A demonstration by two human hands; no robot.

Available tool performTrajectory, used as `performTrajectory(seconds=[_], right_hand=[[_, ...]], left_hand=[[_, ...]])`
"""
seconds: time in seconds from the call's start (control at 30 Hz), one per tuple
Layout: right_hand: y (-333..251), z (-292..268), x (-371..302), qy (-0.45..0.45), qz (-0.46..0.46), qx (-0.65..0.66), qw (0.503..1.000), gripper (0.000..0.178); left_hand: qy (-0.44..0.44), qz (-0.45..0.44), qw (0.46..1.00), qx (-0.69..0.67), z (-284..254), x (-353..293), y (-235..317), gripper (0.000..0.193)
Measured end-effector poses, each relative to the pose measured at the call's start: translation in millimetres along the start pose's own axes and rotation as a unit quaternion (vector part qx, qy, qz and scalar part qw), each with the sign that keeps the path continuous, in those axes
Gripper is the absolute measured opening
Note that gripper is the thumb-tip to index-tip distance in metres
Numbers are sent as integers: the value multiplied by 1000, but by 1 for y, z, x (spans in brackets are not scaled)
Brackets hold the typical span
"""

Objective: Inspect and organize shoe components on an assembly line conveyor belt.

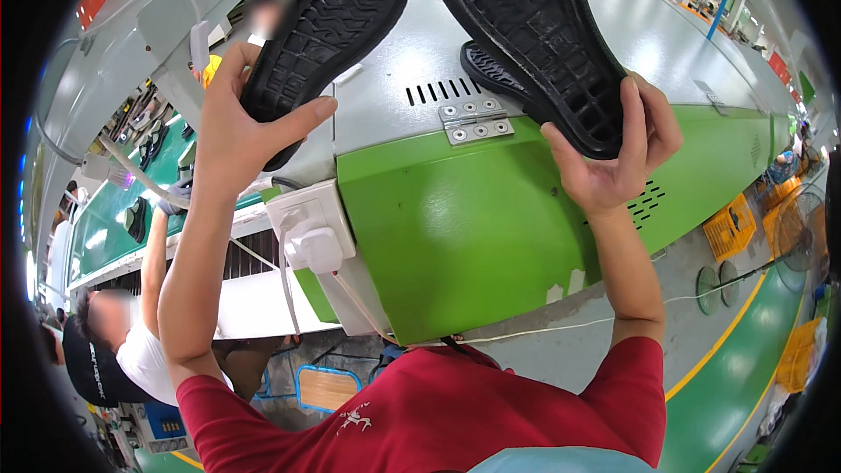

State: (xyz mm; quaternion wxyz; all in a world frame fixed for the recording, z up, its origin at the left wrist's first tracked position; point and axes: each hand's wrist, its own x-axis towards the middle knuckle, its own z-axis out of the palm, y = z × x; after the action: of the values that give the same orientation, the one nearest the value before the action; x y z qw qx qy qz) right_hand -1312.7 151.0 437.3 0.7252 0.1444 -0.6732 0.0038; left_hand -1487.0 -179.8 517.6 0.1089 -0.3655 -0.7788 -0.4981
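Both hands up, and both are loaded! The left hand (236,140) has its thumb on one edge and its fingers on the other, clamped on the lower end of a black shoe sole (337,31) that rises away above the fingertips. The right hand (613,175) matches it, thumb and fingers pinching the narrow end of a second black sole (517,22), most of which stands above and left of those fingers. Patterned faces toward us; this looks like the holding-up-and-checking step, two soles side by side. A third sole (492,68) peeks out behind, left of the right fingers; held or lying there, I can't tell. The next move, I'd judge, calls for a firm pinch and a gentle wrist turn, keeping that third one from slipping.

Past the fingertips, a metal hinge (476,121) sits between the hands, joining the grey top (666,48) to the green panel (455,219). Farther out, left of the left fingers, a green bench (96,236) carries dark footwear (136,219); far right of the right fingers, a yellow crate (730,228).
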Motion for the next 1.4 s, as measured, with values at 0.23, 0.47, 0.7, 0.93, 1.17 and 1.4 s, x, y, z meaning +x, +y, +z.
performTrajectory(seconds=[0.23, 0.47, 0.7, 0.93, 1.17, 1.4], right_hand=[[4, -4, 1, -3, -3, 6, 1000, 84], [-17, -12, 28, 54, 482, 399, 778, 71], [-11, -28, 39, 41, 613, 660, 431, 77], [-12, -29, 39, 36, 609, 666, 429, 77], [-17, -25, 35, 43, 620, 671, 404, 73], [-7, -35, 35, 42, 626, 644, 437, 68]], left_hand=[[10, 27, 1000, -1, 5, 2, -8, 63], [6, 2, 1000, -23, 5, -4, -6, 60], [-45, 77, 968, -233, -3, -13, -7, 49], [-143, 63, 877, -454, -24, -30, 14, 104], [-184, 77, 831, -519, -29, -51, 11, 115], [-189, 74, 835, -511, -27, -48, 10, 118]])
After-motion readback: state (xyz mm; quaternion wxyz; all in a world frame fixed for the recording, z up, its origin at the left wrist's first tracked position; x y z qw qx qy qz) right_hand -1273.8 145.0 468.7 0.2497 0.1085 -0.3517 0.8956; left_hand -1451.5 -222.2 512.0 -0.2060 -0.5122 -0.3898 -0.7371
